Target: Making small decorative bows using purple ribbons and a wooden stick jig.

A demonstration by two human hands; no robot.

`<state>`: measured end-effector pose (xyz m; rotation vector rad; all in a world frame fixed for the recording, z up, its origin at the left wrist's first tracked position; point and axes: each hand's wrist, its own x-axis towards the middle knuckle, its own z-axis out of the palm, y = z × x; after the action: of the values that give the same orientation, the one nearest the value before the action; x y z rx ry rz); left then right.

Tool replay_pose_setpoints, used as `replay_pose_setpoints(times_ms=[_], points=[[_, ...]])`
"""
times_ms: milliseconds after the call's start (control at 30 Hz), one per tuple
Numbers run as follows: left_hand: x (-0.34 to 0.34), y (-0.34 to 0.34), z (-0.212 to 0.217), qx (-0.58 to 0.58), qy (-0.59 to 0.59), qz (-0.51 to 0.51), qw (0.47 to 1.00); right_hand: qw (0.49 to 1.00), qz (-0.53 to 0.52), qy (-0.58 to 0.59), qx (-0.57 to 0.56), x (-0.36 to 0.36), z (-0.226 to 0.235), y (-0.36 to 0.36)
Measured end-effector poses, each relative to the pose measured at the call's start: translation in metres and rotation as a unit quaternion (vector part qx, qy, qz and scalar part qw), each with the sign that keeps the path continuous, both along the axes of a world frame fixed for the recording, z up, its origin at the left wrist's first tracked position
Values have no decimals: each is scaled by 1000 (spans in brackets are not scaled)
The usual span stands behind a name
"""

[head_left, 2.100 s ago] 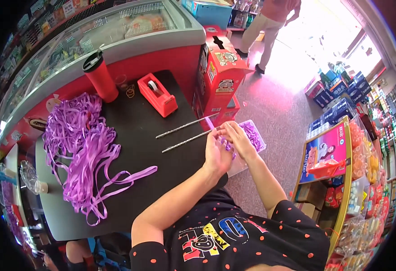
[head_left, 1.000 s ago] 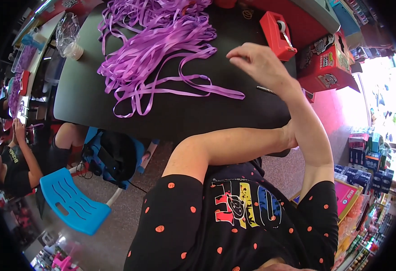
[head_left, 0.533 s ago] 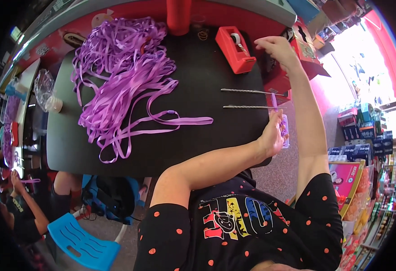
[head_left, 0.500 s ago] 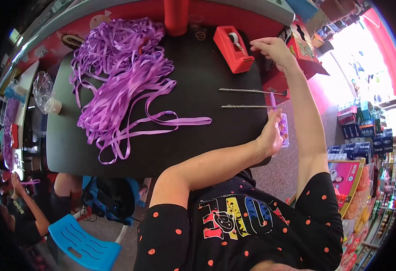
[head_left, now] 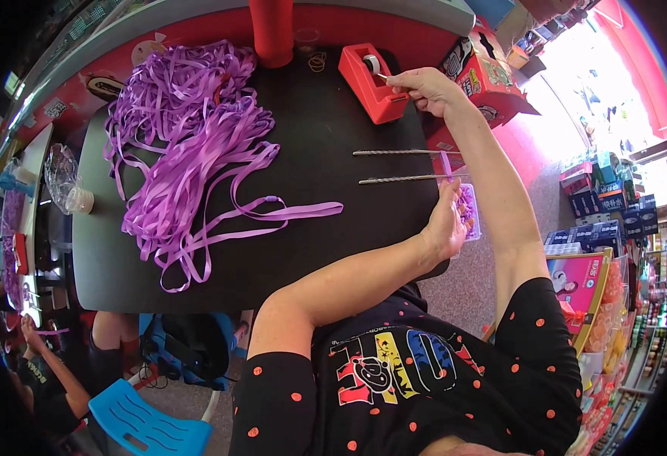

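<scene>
At the table's right edge, two thin twisted metal rods (head_left: 394, 180) stick out side by side, with a short purple ribbon (head_left: 446, 163) across them. My left hand (head_left: 446, 222) is closed on the ribbon's near end, its fingertips just below the lower rod. Farther up, my right hand (head_left: 430, 89) reaches to the red tape dispenser (head_left: 377, 105). Its thumb and forefinger are pinched at the tape (head_left: 383, 76) coming off the roll; the other fingers curl beneath. A clear box of purple pieces (head_left: 470, 213) sits beside my left hand, partly hidden.
A large heap of purple ribbons (head_left: 185, 129) covers the left of the black table (head_left: 310, 251). Behind stand a red cylinder (head_left: 271, 34) and rubber bands (head_left: 316, 62). A red carton (head_left: 485, 80) is beyond my right hand. A blue chair (head_left: 147, 418) and another person (head_left: 52, 380) are at lower left.
My right hand has moved left from beside the dispenser onto its tape, fingers pinching. My left hand stays at the ribbon and rods. The whole view has shifted slightly.
</scene>
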<state>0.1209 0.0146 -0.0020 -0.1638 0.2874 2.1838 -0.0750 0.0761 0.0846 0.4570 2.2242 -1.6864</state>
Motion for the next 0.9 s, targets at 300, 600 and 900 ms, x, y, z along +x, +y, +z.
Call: replay_pose_setpoints(times_ms=[300, 600, 900], points=[[0, 2, -2, -11, -6, 5, 1000, 995, -23, 53, -76, 14, 16, 1], [0, 3, 0, -18, 7, 4, 1000, 996, -8, 51, -76, 46, 3, 9], [-1, 2, 1, -5, 25, 13, 1000, 978, -15, 195, 73, 53, -25, 0]])
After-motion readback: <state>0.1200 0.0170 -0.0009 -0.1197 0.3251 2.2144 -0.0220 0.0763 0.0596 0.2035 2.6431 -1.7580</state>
